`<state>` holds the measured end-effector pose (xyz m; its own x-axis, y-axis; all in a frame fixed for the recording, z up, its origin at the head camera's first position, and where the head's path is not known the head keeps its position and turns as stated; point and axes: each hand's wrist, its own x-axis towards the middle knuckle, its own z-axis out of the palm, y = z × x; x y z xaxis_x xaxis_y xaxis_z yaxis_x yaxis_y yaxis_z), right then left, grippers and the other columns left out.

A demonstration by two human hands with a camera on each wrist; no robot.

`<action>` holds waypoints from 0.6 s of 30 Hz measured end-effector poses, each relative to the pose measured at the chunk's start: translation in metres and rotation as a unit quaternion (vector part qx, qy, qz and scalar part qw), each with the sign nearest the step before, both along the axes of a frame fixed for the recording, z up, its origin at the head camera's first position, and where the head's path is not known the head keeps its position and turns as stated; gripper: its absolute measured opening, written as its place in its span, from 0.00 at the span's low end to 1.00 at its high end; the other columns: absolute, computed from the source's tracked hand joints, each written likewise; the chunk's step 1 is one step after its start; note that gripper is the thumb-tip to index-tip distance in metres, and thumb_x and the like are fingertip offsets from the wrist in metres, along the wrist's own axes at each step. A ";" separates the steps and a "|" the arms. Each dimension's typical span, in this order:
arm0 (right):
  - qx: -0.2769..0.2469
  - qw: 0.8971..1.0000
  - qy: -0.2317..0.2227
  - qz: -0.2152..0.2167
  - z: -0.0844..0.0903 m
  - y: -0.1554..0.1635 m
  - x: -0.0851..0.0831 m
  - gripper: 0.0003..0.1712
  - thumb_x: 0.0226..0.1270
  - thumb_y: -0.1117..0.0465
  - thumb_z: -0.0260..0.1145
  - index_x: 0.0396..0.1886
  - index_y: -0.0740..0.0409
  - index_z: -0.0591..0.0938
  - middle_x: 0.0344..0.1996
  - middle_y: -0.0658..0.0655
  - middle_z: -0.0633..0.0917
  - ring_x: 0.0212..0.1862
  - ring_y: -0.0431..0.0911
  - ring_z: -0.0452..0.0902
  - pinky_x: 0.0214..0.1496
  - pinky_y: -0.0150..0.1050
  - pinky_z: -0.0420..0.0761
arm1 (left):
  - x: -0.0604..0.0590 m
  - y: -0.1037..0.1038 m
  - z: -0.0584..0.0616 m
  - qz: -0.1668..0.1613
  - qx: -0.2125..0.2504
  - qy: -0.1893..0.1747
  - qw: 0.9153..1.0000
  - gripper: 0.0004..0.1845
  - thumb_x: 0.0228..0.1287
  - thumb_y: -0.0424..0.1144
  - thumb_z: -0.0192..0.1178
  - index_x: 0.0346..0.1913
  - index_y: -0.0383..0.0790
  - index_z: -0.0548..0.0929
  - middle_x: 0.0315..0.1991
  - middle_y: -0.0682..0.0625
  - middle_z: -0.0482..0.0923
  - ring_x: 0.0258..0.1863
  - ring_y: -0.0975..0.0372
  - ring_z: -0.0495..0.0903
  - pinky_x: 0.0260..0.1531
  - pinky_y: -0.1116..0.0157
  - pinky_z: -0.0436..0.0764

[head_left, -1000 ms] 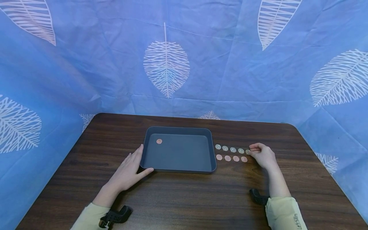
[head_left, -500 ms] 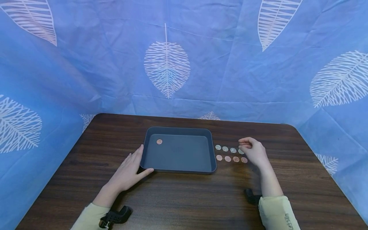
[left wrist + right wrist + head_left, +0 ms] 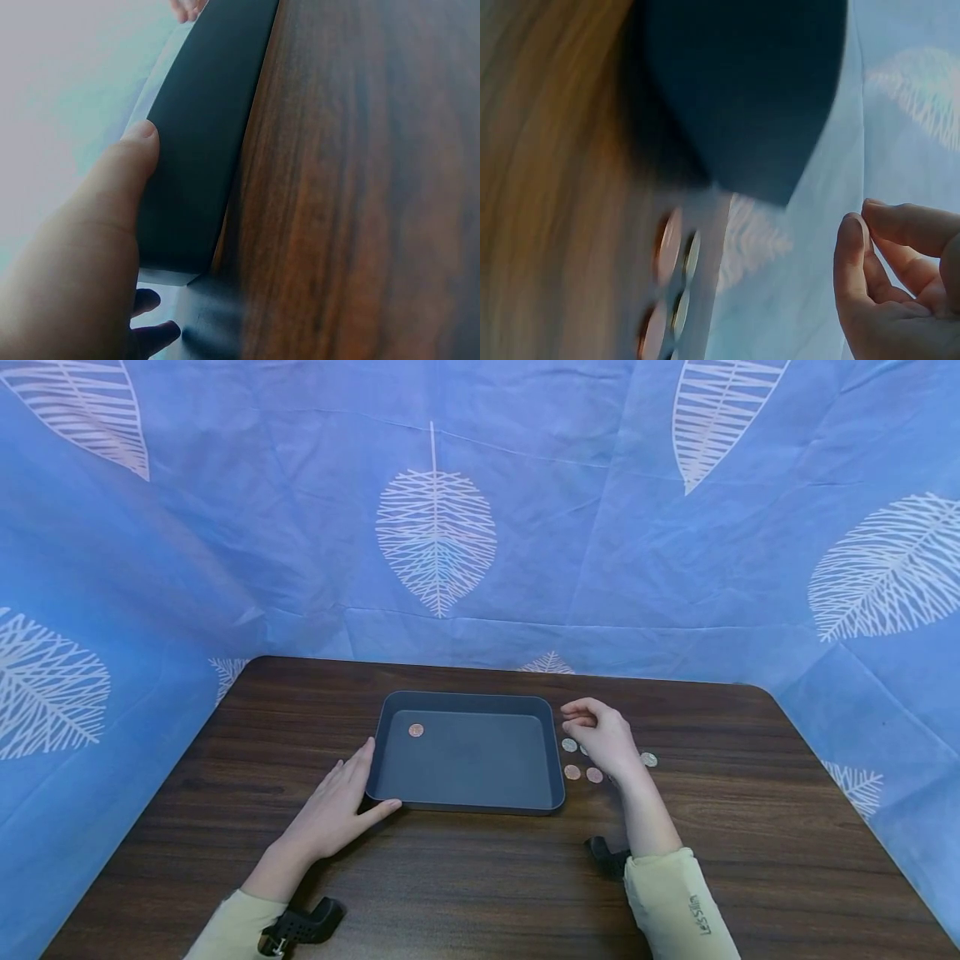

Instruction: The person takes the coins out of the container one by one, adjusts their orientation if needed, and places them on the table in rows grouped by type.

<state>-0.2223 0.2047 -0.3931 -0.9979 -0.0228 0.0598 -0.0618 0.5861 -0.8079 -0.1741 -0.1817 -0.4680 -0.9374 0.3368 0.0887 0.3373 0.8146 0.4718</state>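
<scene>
One shallow dark tray (image 3: 465, 760) sits in the middle of the desk (image 3: 480, 877), and everything else is placed around it. It looks stiff, light and smooth-walled, so it could slide on the wood; its outer wall is the sensible place to brace it. The left hand (image 3: 336, 806) does just that, lying flat against the tray's left wall with straight, relaxed fingers (image 3: 124, 169), gripping nothing. Inside the tray, near its far left corner, lies one copper coin (image 3: 416, 730). Just right of the tray, a few more coins (image 3: 582, 772) lie flat on the desk, with a silver one (image 3: 648, 760) farther right. Coins are hard, thin, light and slippery, best pinched by the rim or slid to an edge first. The right hand (image 3: 603, 739) hovers above the tray's right rim, over the coins, its fingers (image 3: 853, 255) curled with thumb meeting fingertips as in a pinch. Whether a coin sits between them, I cannot tell.
</scene>
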 end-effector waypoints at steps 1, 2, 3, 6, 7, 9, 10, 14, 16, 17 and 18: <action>-0.004 1.000 0.000 0.005 0.001 -0.006 -0.001 0.15 0.68 0.66 0.61 0.53 0.64 0.79 0.43 0.61 0.82 0.45 0.52 0.79 0.45 0.44 0.78 | 0.000 0.000 0.000 0.000 0.000 0.001 1.000 0.55 0.60 0.70 0.50 0.76 0.36 0.41 0.75 0.40 0.44 0.73 0.49 0.49 0.68 0.45 0.49; -0.009 1.000 -0.001 0.012 0.001 -0.012 -0.002 0.15 0.68 0.66 0.61 0.53 0.64 0.79 0.43 0.61 0.82 0.45 0.52 0.79 0.45 0.44 0.78 | 0.000 0.000 0.000 0.000 0.000 0.001 1.000 0.55 0.60 0.70 0.50 0.76 0.36 0.41 0.75 0.41 0.44 0.73 0.50 0.49 0.68 0.45 0.49; -0.013 1.000 0.000 0.017 0.002 -0.018 -0.003 0.15 0.68 0.66 0.61 0.53 0.64 0.79 0.43 0.60 0.82 0.45 0.52 0.79 0.45 0.44 0.78 | 0.000 0.000 0.000 0.000 0.001 0.001 1.000 0.56 0.60 0.71 0.50 0.76 0.36 0.41 0.75 0.41 0.44 0.73 0.50 0.49 0.68 0.45 0.49; -0.016 0.999 0.004 0.034 0.002 -0.036 -0.007 0.14 0.67 0.66 0.62 0.51 0.64 0.80 0.42 0.59 0.83 0.44 0.51 0.79 0.44 0.44 0.79 | -0.001 0.000 0.000 0.000 0.000 -0.001 1.000 0.56 0.60 0.71 0.49 0.76 0.36 0.41 0.75 0.41 0.44 0.73 0.50 0.49 0.68 0.45 0.49; -0.017 0.999 0.004 0.037 0.002 -0.042 -0.008 0.14 0.67 0.66 0.63 0.51 0.63 0.80 0.41 0.59 0.83 0.43 0.50 0.80 0.43 0.44 0.79 | -0.001 0.000 0.000 0.000 -0.001 -0.003 1.000 0.56 0.60 0.71 0.49 0.76 0.36 0.40 0.75 0.41 0.44 0.73 0.50 0.49 0.68 0.45 0.49; -0.018 0.999 0.007 0.044 0.002 -0.052 -0.011 0.13 0.66 0.66 0.63 0.50 0.63 0.81 0.40 0.58 0.83 0.42 0.49 0.80 0.42 0.44 0.78 | -0.001 0.000 0.001 0.001 -0.002 -0.006 1.000 0.56 0.60 0.71 0.50 0.76 0.37 0.40 0.75 0.41 0.43 0.73 0.50 0.48 0.68 0.45 0.49; -0.020 0.999 0.008 0.048 0.002 -0.058 -0.012 0.13 0.66 0.66 0.63 0.50 0.63 0.81 0.40 0.57 0.83 0.41 0.49 0.80 0.41 0.44 0.78 | -0.001 0.000 0.001 0.001 -0.002 -0.007 1.000 0.55 0.61 0.70 0.50 0.76 0.37 0.40 0.75 0.41 0.43 0.73 0.50 0.48 0.68 0.45 0.49; -0.033 0.997 0.009 0.063 0.001 -0.076 -0.016 0.12 0.66 0.66 0.64 0.49 0.62 0.81 0.39 0.55 0.83 0.41 0.47 0.80 0.41 0.43 0.78 | 0.000 0.000 0.001 0.000 -0.004 -0.007 1.000 0.56 0.60 0.71 0.49 0.76 0.36 0.40 0.75 0.41 0.43 0.73 0.50 0.48 0.68 0.45 0.49; -0.042 0.997 0.008 0.071 0.000 -0.085 -0.017 0.12 0.66 0.66 0.64 0.49 0.61 0.81 0.39 0.55 0.83 0.41 0.47 0.79 0.41 0.43 0.78 | 0.000 0.000 0.001 0.000 -0.004 -0.006 1.000 0.56 0.60 0.72 0.48 0.76 0.37 0.40 0.75 0.41 0.43 0.73 0.50 0.48 0.68 0.45 0.49; -0.046 0.996 0.009 0.075 -0.001 -0.089 -0.018 0.12 0.66 0.66 0.64 0.49 0.61 0.82 0.39 0.54 0.83 0.41 0.47 0.79 0.41 0.43 0.78 | 0.000 0.000 0.001 0.000 -0.005 -0.006 1.000 0.56 0.59 0.73 0.47 0.76 0.37 0.40 0.75 0.41 0.43 0.73 0.50 0.48 0.68 0.45 0.49; -0.049 0.996 0.009 0.078 -0.002 -0.094 -0.018 0.12 0.66 0.66 0.64 0.48 0.61 0.82 0.39 0.54 0.83 0.41 0.46 0.79 0.41 0.43 0.78 | 0.000 0.000 0.000 0.000 -0.005 -0.006 1.000 0.57 0.59 0.73 0.47 0.76 0.37 0.40 0.75 0.41 0.43 0.73 0.50 0.48 0.68 0.45 0.49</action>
<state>-0.2404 0.1110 -0.3949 -0.9813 -0.1711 0.0878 -0.1616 0.4865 -0.8586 -0.1744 -0.1821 -0.4676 -0.9382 0.3380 0.0744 0.3322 0.8192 0.4674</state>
